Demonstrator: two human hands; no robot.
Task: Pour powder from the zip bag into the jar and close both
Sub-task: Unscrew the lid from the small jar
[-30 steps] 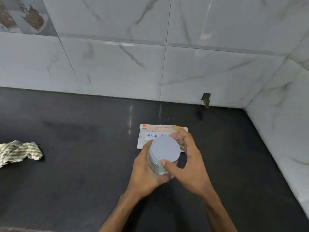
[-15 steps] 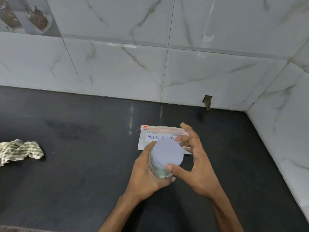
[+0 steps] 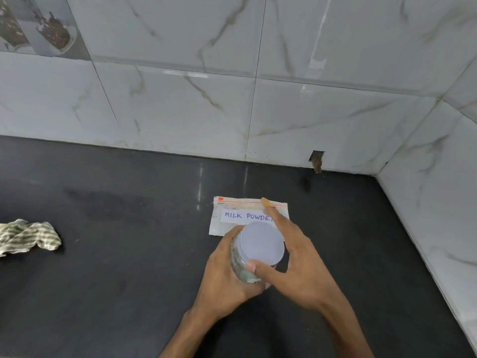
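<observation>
Jar held, lid gripped.
The left hand [image 3: 227, 277] grips the jar [image 3: 238, 264]; the right hand [image 3: 302, 267] pinches its lid [image 3: 260, 244]. The zip bag [image 3: 232, 215] lies flat on the bench [image 3: 129, 254], toward its back edge. Risk: a skewed lid may jam, or a slipping grip may spill powder.

Kitchen, dark countertop [image 3: 103, 293], marble-tiled wall [image 3: 180, 112]

- Left hand [image 3: 227, 277] grips clear plastic jar [image 3: 238, 263].
- Right hand [image 3: 302, 267] holds its round lilac lid [image 3: 260, 241].
- Labelled clear zip bag [image 3: 232, 215] lies flat behind, on black desk [image 3: 116, 280].
</observation>
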